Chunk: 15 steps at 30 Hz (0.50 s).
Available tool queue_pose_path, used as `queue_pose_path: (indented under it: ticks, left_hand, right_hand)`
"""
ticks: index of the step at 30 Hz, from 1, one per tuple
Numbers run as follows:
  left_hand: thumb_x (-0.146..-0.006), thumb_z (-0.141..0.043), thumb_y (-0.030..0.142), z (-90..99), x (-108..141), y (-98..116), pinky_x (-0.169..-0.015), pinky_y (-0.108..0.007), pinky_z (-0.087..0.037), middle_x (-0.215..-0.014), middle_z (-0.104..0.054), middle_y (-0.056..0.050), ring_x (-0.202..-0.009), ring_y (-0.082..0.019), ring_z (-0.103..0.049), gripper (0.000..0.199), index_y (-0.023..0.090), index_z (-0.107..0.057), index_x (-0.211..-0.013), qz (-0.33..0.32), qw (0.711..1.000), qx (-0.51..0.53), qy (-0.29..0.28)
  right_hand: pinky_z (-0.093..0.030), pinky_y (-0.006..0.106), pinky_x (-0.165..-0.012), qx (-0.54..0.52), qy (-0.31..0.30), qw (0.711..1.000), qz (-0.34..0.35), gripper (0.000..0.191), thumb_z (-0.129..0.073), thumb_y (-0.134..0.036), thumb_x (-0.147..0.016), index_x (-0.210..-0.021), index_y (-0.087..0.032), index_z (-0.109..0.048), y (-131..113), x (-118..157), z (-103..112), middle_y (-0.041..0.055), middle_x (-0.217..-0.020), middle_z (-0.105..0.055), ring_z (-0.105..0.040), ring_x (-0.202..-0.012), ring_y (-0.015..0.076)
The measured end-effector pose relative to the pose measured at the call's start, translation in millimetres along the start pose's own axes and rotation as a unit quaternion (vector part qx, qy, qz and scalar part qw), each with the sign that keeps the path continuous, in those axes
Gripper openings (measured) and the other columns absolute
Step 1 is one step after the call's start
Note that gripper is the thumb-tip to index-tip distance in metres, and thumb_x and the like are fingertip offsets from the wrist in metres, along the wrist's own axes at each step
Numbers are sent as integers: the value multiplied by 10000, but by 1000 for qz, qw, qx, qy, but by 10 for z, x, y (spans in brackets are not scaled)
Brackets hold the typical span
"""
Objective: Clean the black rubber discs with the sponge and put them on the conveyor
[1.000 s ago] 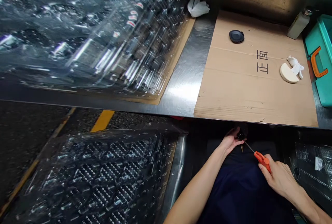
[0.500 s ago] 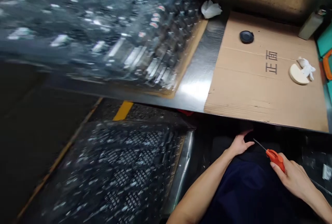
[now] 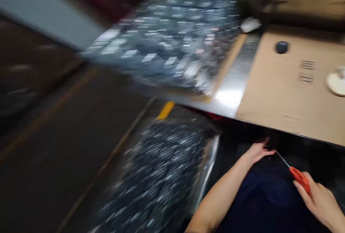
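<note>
In my right hand (image 3: 319, 197) is an orange-handled tool (image 3: 300, 179) with a thin metal shaft, which points up and left. My left hand (image 3: 260, 151) is near the tip of the shaft, just below the table edge, with its thumb and fingers apart. Nothing shows clearly between those fingers, and the dark background hides part of them. Both hands are in front of dark blue clothing (image 3: 266, 200).
On the metal table (image 3: 231, 94) lie a cardboard sheet (image 3: 280, 100), a round black part (image 3: 281, 47), a cream disc (image 3: 336, 83), a crumpled white piece (image 3: 250, 24) and plastic-wrapped dark parts (image 3: 172, 39). More wrapped parts (image 3: 156, 175) are lower left.
The view has swung left and blurred, so the table and both hands appear farther right. The tool's shaft tip now appears closer to my left thumb.
</note>
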<state>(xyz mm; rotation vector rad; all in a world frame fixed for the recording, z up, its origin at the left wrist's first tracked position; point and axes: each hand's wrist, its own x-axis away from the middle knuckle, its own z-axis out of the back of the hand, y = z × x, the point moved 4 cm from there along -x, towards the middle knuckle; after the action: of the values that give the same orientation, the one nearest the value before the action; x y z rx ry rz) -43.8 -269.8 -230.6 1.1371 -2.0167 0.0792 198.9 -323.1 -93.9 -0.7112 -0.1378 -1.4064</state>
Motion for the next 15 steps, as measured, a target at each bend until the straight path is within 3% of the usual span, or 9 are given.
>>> queue_pose_path:
  ticks: [3,5,8,13,15]
  left_hand:
    - [-790,-837,305,4,153,6,-840,-430,-620,-1197,-710,-179,-963,-319,-757,517,131,-633,-1231,10,999,-51,-5]
    - [-787,-842,286,-7,160,26,-854,-428,-622,-1274,-690,-157,-1060,-321,-732,609,189,-591,-1333,24,991,-127,-26]
    - [-742,-878,314,-42,226,25,-868,-413,-622,-1315,-675,-139,-1089,-302,-717,689,210,-586,-1357,46,978,-204,-20]
    - [-644,-916,439,-123,598,188,-845,-383,-621,-1327,-677,-155,-1113,-331,-705,775,192,-631,-1321,-2,961,-278,20]
    - [-623,-916,475,-105,751,292,-887,-398,-613,-1348,-670,-150,-1150,-348,-689,754,203,-663,-1279,-17,952,-303,36]
  right_hand:
    - [-530,314,-643,-131,46,990,-8,383,-504,-545,-967,-1219,-280,-619,-110,195,186,-6,-724,-716,-713,-654,236]
    - [-573,302,-715,-241,177,952,-57,402,-543,-514,-969,-1261,-245,-609,39,296,380,31,-912,-764,-740,-774,217]
    - [-603,320,-809,-302,348,880,-113,418,-596,-494,-951,-1259,-213,-622,410,505,526,81,-1112,-755,-748,-903,221]
    - [-597,396,-909,-331,419,837,-116,435,-714,-494,-870,-1175,-189,-657,883,733,251,104,-1084,-760,-734,-984,258]
    - [-587,414,-939,-373,482,781,-135,459,-736,-495,-854,-1176,-182,-645,1026,765,174,123,-1140,-742,-720,-1031,264]
